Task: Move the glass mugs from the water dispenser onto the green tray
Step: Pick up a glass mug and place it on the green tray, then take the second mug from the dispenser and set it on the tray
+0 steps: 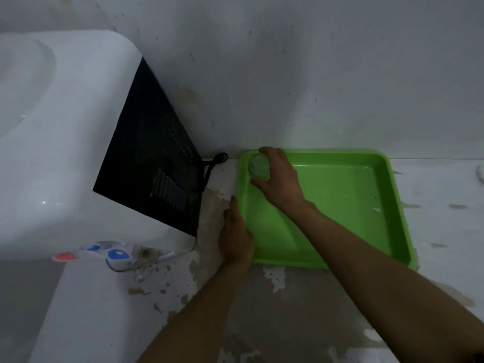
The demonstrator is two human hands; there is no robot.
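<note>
Right hand (279,176) is wrapped around a glass mug (259,166) in the far left corner of the green tray (348,205), fingers curled over the rim; can't tell whether the mug's base touches the tray. Left hand (235,234) holds nothing, fingers straight and together, pressed flat along the tray's left edge. Tray sits on a worn, paint-chipped floor against the wall, white water dispenser (65,142) just to its left, with another glass mug (125,255) under the taps.
</note>
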